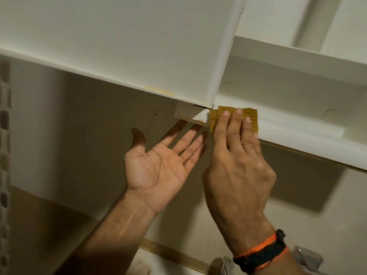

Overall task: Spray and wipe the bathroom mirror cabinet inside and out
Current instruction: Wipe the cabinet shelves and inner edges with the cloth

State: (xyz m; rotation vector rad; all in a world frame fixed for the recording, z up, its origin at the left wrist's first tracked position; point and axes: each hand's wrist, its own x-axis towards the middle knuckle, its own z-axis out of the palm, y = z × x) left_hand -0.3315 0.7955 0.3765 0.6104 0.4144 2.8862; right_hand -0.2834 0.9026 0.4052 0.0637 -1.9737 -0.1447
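The white cabinet stands open above me: its door (pixel 123 46) swings out to the upper left, and the inner shelf ledge (pixel 297 124) runs to the right. My right hand (pixel 236 155) presses a folded mustard-yellow cloth (pixel 215 116) flat against the ledge's front lip, just right of the door's lower hinge corner. My left hand (pixel 160 165) is held palm up below the door's bottom corner, fingers spread and holding nothing, its fingertips near the cloth. No spray bottle is in view.
A beige tiled wall (pixel 89 126) lies behind and below the cabinet, with a mosaic strip (pixel 5 135) at the far left. A white basin rim (pixel 158 262) shows at the bottom, with a metallic fitting (pixel 307 257) at the lower right. My right wrist wears an orange-and-black band (pixel 262 253).
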